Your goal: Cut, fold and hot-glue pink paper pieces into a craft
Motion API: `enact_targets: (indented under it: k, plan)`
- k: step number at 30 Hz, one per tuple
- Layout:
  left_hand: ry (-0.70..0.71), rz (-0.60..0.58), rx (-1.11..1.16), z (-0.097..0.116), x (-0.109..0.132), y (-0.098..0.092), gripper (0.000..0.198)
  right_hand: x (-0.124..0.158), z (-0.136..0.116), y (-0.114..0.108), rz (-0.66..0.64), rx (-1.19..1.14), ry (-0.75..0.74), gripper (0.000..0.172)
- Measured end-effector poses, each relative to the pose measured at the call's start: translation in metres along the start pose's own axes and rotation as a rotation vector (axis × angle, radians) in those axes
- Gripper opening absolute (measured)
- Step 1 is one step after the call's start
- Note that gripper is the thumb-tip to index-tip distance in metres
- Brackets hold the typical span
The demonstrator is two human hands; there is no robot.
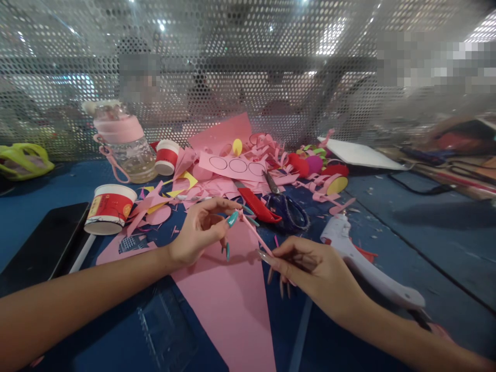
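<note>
A thin pink paper strip [256, 235] is stretched between my two hands above the blue table. My left hand [201, 230] pinches its upper end between thumb and fingers. My right hand [310, 268] pinches the lower end, fingers closed. Below them lies a large pink paper sheet [228, 294] cut to a point. Just behind my hands are scissors with red and dark handles [271, 206]. A white glue gun [364, 263] lies right of my right hand.
Pink paper scraps and a sheet with drawn circles [236, 166] pile at the back. Two red paper cups [109, 208] [167, 156], a pink-lidded bottle [126, 142] and a black tablet [42, 245] stand left. A perforated metal screen [248, 67] closes the far side.
</note>
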State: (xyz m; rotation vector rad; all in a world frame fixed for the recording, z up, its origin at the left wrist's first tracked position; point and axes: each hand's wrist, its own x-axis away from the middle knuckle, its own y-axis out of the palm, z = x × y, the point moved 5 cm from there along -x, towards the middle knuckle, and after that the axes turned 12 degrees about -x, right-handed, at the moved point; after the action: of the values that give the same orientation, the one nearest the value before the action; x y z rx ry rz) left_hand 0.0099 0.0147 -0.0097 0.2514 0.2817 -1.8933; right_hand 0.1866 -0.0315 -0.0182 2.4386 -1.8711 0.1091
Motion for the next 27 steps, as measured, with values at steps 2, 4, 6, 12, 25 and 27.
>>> enact_targets:
  k: [2, 4, 6, 12, 25, 27]
  plan:
    - [-0.010, -0.002, -0.002, -0.0003, 0.0002, 0.0003, 0.022, -0.0003, -0.0001, -0.0001, 0.002, 0.003, 0.000, 0.025]
    - [-0.018, 0.000, 0.003, -0.0008, 0.0000, 0.0002, 0.023, -0.0006, -0.0004, -0.0004, 0.010, 0.007, 0.000, 0.024]
    - [-0.017, -0.001, 0.018, -0.0009, -0.0005, -0.0001, 0.025, -0.0007, -0.0006, -0.0003, 0.012, 0.011, 0.001, 0.024]
    - [-0.008, -0.012, 0.107, 0.0003, -0.0014, -0.0011, 0.030, -0.0001, -0.0020, -0.0004, 0.023, 0.024, -0.002, 0.027]
    - [-0.057, 0.000, 0.113, 0.0009, -0.0043, 0.0012, 0.040, 0.0001, -0.0028, -0.0003, 0.030, 0.011, -0.009, 0.029]
    - [-0.054, -0.023, 0.111, -0.0006, -0.0045, 0.0015, 0.044, 0.0002, -0.0034, -0.0008, 0.036, 0.008, -0.013, 0.028]
